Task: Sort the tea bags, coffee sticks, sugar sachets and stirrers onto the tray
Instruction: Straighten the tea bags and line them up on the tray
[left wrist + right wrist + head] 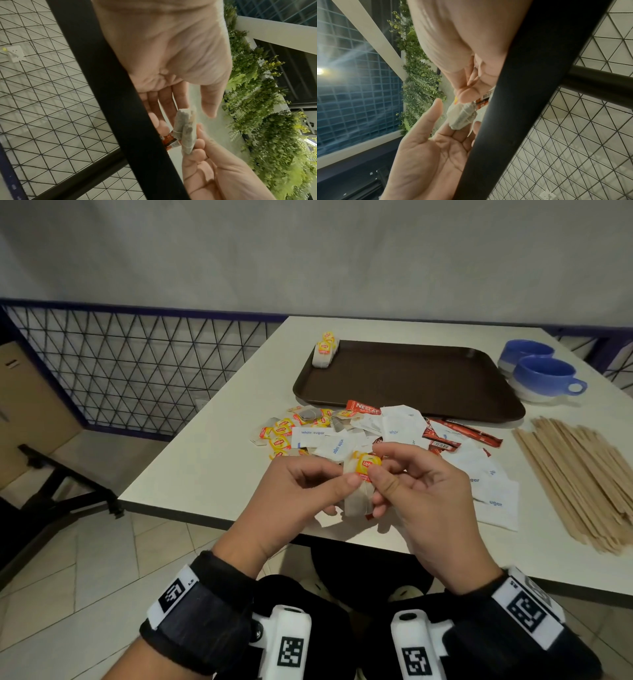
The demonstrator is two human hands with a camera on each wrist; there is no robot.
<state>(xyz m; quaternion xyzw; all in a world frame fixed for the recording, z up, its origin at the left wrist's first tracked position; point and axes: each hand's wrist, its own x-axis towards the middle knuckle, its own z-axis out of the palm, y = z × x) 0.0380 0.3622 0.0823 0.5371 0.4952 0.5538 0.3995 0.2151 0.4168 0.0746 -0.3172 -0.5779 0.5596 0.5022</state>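
Both hands meet over the table's near edge around a tea bag (359, 494) wrapped in its string, with a yellow Lipton tag. My right hand (376, 477) pinches it at the tag end between thumb and fingers (467, 94). My left hand (346, 491) lies under it with fairly straight fingers (164, 108), thumb close beside the tea bag (185, 131). Two or three tea bags (325, 350) sit on the far left corner of the brown tray (428, 381). Loose tea bags (284, 436), sugar sachets (400, 426) and red coffee sticks (462, 434) are heaped in front of the tray. Wooden stirrers (582, 481) lie at the right.
Two blue cups (544, 374) stand right of the tray. More sugar sachets (493, 494) lie beside my right hand. A wire mesh fence (137, 371) runs along the left beyond the table edge. Below the edge are the floor and my lap.
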